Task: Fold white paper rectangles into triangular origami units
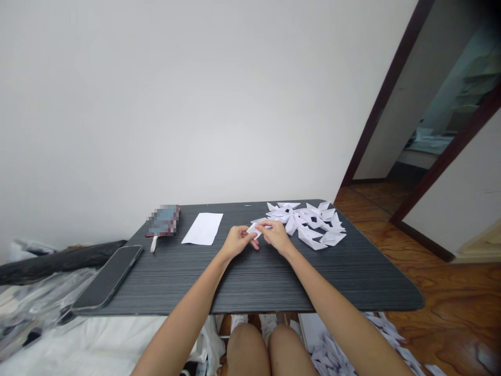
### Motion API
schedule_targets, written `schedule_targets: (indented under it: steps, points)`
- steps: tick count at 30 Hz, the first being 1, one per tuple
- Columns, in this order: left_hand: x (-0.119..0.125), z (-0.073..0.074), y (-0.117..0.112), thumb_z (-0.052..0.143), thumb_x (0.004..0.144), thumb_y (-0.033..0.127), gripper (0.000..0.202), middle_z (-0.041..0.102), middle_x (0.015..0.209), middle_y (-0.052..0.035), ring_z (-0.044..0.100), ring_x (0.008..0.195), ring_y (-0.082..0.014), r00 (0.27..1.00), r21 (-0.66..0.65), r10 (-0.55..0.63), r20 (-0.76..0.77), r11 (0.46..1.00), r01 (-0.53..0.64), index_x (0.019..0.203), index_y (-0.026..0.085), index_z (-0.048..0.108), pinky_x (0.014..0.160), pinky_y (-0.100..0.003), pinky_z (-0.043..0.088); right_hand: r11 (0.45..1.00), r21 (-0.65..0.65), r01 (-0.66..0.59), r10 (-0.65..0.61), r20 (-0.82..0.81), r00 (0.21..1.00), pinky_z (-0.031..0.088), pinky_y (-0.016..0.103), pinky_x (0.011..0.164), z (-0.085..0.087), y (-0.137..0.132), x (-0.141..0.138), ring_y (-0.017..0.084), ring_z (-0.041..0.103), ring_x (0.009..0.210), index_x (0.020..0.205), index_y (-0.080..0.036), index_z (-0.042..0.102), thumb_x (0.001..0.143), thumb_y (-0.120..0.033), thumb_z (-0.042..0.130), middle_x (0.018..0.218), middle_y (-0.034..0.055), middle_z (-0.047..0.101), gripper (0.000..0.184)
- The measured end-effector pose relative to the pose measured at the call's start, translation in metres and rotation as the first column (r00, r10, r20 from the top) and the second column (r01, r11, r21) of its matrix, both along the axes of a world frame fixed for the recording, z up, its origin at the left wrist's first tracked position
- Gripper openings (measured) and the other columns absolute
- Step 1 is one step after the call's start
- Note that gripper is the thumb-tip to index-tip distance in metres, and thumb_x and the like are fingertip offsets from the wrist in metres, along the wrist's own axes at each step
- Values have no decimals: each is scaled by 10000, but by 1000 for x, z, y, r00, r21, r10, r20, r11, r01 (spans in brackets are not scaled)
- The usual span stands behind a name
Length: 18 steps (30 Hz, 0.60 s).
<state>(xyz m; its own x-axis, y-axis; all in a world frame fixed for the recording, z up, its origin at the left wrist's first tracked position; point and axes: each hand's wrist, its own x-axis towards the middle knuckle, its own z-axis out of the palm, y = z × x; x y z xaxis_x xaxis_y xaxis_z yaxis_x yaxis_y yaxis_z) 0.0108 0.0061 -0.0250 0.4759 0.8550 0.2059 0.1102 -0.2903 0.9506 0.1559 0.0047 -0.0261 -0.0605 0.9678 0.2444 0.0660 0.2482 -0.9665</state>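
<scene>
Head view, small folded paper between your left hand and right hand, both pinching it, over dark table, white paper shapes just beside the right.

A pale wall rises at your twelve o'clock behind the dark desk; a dark door frame stands at two, above wood flooring.
</scene>
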Motion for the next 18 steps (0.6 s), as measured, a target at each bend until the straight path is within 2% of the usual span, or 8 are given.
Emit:
schedule_targets:
  steps: [3, 6, 8, 13, 18]
  points:
    - [1, 1, -1, 503, 727, 398, 327, 651, 689, -90, 625, 551, -175, 994, 67, 105, -31, 992, -103, 796, 88, 575, 519, -234, 463, 990, 130, 61, -75, 101, 992, 278, 204, 320, 1, -1, -1, 84, 387, 326, 706, -155, 617, 678, -376, 528, 403, -25, 474, 240]
    - [2, 1, -2, 497, 729, 390, 317, 650, 823, -81, 621, 557, -159, 965, 207, 261, -35, 946, -249, 888, 132, 589, 504, -231, 472, 928, 360, 97, -199, 257, 946, 384, 235, 458, 5, -5, -2, 105, 468, 475, 716, -174, 629, 702, -307, 505, 634, 29, 589, 183]
    - [2, 0, -2, 499, 729, 379, 314, 644, 865, -79, 620, 587, -161, 950, 262, 310, -39, 921, -289, 920, 148, 594, 527, -242, 485, 893, 446, 56, -233, 353, 906, 406, 251, 536, 7, -9, -2, 116, 487, 547, 758, -181, 626, 712, -248, 487, 726, 40, 600, 162]
    - [1, 3, -2, 483, 741, 350, 281, 654, 835, -69, 609, 694, -188, 947, 337, 314, -70, 901, -274, 873, 156, 638, 615, -270, 493, 884, 463, -59, -165, 429, 888, 417, 274, 627, 8, -13, -4, 148, 516, 692, 839, -183, 603, 699, -158, 469, 790, 48, 594, 195]
    - [1, 7, -4, 468, 749, 340, 290, 661, 802, -59, 605, 661, -182, 958, 337, 274, -79, 912, -234, 859, 142, 650, 613, -274, 487, 915, 401, -55, -102, 360, 927, 426, 240, 564, 8, -12, -4, 144, 522, 706, 827, -177, 585, 696, -180, 459, 787, 40, 574, 182]
